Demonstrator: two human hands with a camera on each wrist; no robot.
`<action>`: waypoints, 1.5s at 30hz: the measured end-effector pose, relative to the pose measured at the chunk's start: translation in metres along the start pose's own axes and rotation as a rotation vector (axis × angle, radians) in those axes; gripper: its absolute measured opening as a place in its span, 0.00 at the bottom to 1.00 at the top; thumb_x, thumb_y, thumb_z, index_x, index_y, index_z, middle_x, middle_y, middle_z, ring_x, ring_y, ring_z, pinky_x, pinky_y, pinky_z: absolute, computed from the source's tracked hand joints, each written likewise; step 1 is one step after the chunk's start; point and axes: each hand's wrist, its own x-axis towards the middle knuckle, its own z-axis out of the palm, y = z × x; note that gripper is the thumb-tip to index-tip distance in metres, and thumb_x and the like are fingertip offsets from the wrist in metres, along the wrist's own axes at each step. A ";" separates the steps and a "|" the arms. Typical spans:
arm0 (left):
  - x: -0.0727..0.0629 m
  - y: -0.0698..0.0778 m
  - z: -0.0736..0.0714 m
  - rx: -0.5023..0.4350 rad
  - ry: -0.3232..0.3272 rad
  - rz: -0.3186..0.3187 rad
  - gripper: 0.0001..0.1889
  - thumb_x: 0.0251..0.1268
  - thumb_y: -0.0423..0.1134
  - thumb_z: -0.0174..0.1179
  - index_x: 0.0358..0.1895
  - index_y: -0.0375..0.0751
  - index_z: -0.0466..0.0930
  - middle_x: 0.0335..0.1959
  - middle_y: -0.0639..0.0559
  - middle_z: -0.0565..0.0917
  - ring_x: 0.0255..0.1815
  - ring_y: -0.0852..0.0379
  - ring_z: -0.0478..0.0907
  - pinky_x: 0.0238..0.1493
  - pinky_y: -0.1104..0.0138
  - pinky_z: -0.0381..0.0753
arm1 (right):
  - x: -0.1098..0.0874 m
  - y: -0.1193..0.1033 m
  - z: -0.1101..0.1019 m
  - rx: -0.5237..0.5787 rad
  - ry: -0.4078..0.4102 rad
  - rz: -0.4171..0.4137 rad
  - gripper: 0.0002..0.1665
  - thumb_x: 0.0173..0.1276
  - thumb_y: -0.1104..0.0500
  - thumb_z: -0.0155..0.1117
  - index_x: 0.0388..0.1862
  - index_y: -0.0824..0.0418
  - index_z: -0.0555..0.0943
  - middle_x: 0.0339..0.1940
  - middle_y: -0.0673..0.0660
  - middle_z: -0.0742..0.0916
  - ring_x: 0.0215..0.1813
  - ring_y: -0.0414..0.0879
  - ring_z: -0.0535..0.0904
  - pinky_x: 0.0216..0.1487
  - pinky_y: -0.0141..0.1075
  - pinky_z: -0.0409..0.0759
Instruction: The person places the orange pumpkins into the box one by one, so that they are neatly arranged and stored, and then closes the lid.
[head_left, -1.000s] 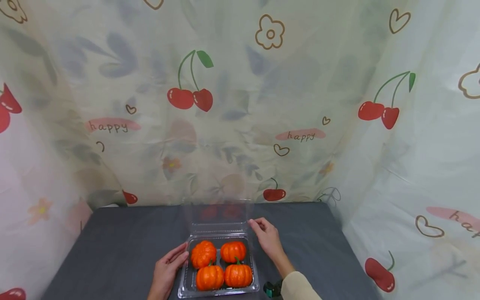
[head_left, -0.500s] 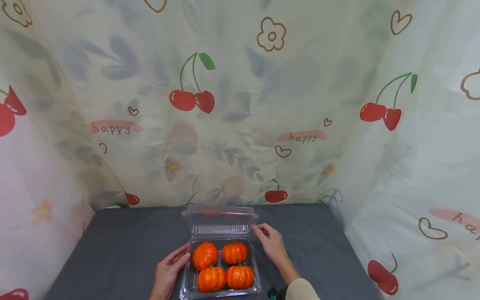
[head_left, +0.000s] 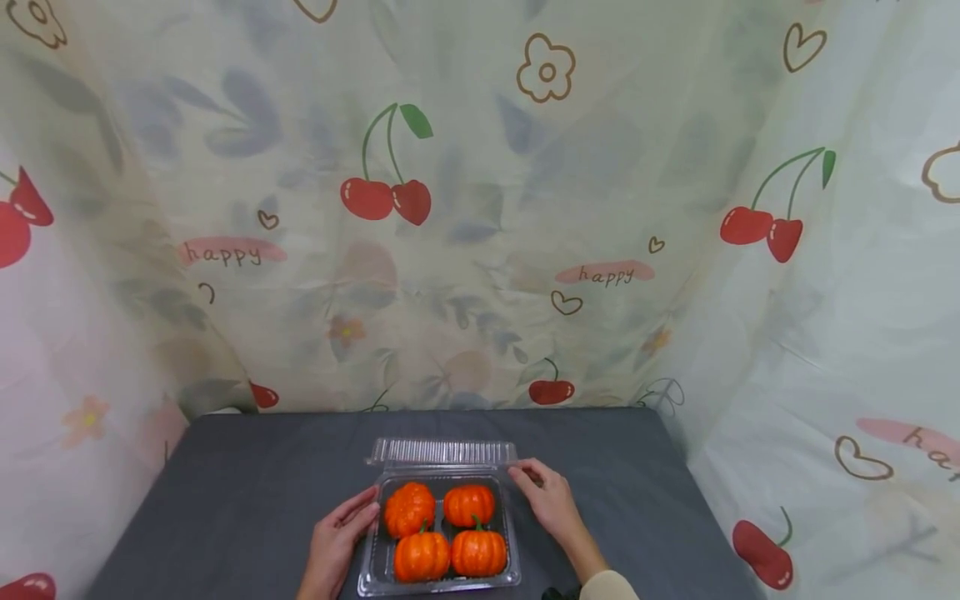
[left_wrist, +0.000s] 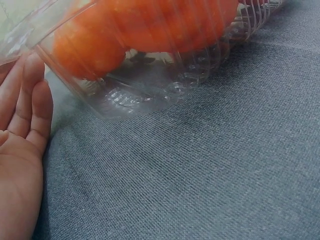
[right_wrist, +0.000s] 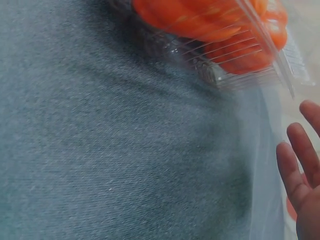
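Observation:
A clear plastic clamshell box (head_left: 362, 575) holds several small orange pumpkins (head_left: 422, 557) with green stems. Its hinged lid (head_left: 450, 452) stands raised at the back, foreshortened to a narrow ridged band. My left hand (head_left: 336, 533) rests its fingers against the box's left rim; in the left wrist view the fingers (left_wrist: 40, 105) are fairly straight along the clear wall. At the lid's right corner, my right hand (head_left: 551, 500) pinches the edge between thumb and forefinger. The right wrist view shows the other fingers (right_wrist: 290, 162) spread beside the box, the pinch itself out of frame.
A dark grey cloth covers the table (head_left: 262, 483). Behind and at both sides hangs a pale curtain (head_left: 480, 250) printed with cherries, hearts and flowers. A small black object (head_left: 558, 593) shows at the bottom edge by the right sleeve (head_left: 609, 586).
The lid has swung from upright and tall to a low, foreshortened band, my right hand moving slightly down and right with it. My left hand and the pumpkins have stayed in place.

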 end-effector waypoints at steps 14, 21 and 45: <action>-0.003 0.001 -0.002 0.005 0.014 -0.002 0.33 0.62 0.38 0.73 0.66 0.24 0.74 0.37 0.60 0.91 0.34 0.66 0.85 0.39 0.71 0.86 | -0.012 0.009 -0.001 -0.008 -0.038 -0.028 0.20 0.69 0.39 0.68 0.53 0.47 0.87 0.46 0.48 0.92 0.46 0.36 0.87 0.48 0.29 0.82; -0.004 0.003 -0.003 -0.015 0.003 0.005 0.28 0.70 0.41 0.65 0.65 0.23 0.75 0.37 0.61 0.90 0.31 0.62 0.83 0.38 0.69 0.86 | -0.019 0.013 0.005 0.066 -0.026 -0.051 0.18 0.67 0.46 0.72 0.54 0.46 0.87 0.49 0.50 0.92 0.40 0.31 0.84 0.41 0.26 0.81; -0.003 0.006 -0.005 -0.111 -0.037 -0.044 0.16 0.67 0.48 0.68 0.52 0.44 0.89 0.40 0.69 0.90 0.34 0.64 0.83 0.41 0.69 0.85 | -0.037 0.023 0.013 0.179 -0.086 0.014 0.24 0.67 0.53 0.73 0.62 0.52 0.84 0.54 0.57 0.90 0.34 0.33 0.82 0.37 0.25 0.80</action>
